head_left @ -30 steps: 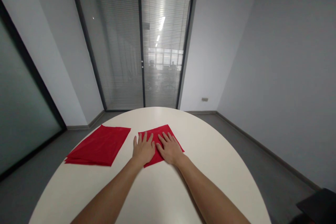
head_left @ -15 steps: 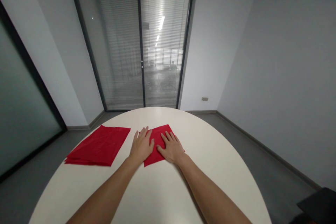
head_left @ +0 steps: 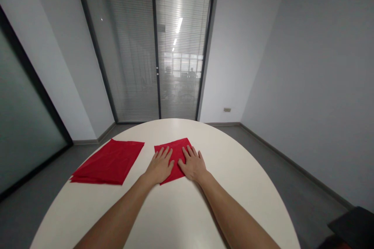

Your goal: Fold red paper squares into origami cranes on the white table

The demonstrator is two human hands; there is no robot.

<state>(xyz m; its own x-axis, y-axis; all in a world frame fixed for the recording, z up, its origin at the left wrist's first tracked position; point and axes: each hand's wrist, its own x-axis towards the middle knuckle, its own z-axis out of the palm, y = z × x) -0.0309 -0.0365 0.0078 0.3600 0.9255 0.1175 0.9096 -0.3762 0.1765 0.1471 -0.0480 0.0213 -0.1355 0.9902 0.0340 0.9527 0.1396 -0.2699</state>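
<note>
A small red sheet (head_left: 176, 151), folded cloth or thin plastic, lies flat near the middle of the round white table (head_left: 169, 218). On its left part rests my left hand (head_left: 160, 165), palm down with the fingers spread. My right hand (head_left: 193, 163) lies on its right part, also palm down and spread. Neither hand grips anything. Both hands cover the sheet's side edges; its far edge and the strip between my thumbs show. To the left lies a larger red stack (head_left: 109, 161) of the same-looking material, its layers visible at the near left corner.
The stack reaches the table's left rim. Beyond the table stand a glass door with blinds (head_left: 181, 85) and a white wall (head_left: 230, 46) with a small socket plate (head_left: 227, 109). A dark object (head_left: 355, 223) sits low at the right, off the table.
My left hand has slid slightly toward me and right, uncovering the sheet's far left corner. My right hand has shifted a little to the right. The red stack stays in place.
</note>
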